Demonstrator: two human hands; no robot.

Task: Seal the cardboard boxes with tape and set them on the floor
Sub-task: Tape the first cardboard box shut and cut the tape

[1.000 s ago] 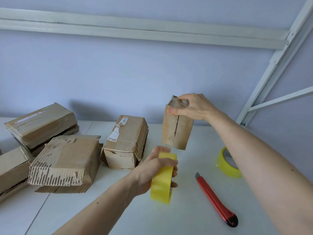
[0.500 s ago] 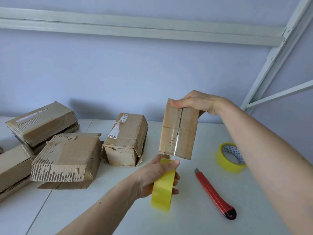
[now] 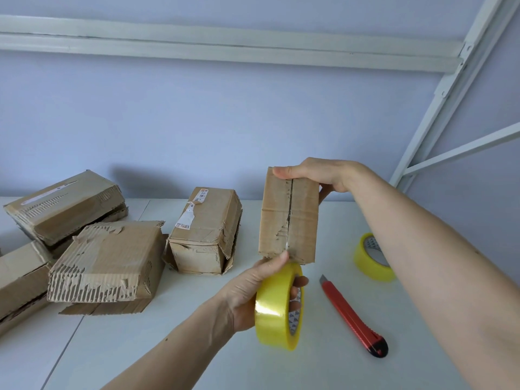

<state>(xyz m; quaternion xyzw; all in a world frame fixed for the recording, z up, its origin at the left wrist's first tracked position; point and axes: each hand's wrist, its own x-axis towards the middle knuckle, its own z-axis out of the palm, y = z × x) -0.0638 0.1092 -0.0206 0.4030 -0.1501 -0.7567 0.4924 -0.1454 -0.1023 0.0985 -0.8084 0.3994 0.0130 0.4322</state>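
A small cardboard box (image 3: 288,215), likely light and easily dented, is held upright above the white table (image 3: 197,347), gripped at its top edge by the right hand (image 3: 312,174). Below it, the left hand (image 3: 253,291) clasps a yellow tape roll (image 3: 277,308), thumb touching the box's seam.

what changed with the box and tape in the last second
The right hand turned the small cardboard box so its seam faces the camera. The left hand raised the yellow tape roll to the box's lower edge. The red utility knife, second tape roll and other boxes stayed put.
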